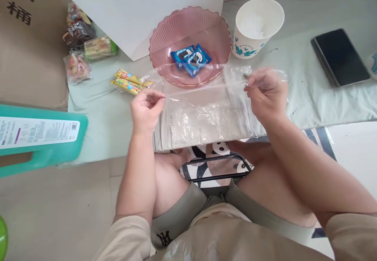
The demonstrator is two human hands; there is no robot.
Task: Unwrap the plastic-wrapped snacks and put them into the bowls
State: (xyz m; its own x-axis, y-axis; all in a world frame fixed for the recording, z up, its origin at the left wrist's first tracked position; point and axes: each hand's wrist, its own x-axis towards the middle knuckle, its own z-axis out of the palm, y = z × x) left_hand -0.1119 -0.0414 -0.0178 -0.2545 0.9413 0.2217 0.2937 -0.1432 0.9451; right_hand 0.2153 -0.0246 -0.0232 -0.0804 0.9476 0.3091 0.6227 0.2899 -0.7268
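A clear plastic bag hangs stretched between my two hands over the front edge of the table. My left hand pinches its left side, fingers closed. At the other end, my right hand grips the bag's right side between thumb and fingers. Just behind the bag stands a pink scalloped bowl, with blue snack packets lying in it. Yellow snack sticks rest on the cloth beyond my left hand. A white paper cup with a blue leaf print stands behind my right hand.
Several wrapped snacks lie at the back left beside a cardboard box. A teal bottle is at the left edge. A black phone lies on the right of the cloth. A white board stands behind the bowl.
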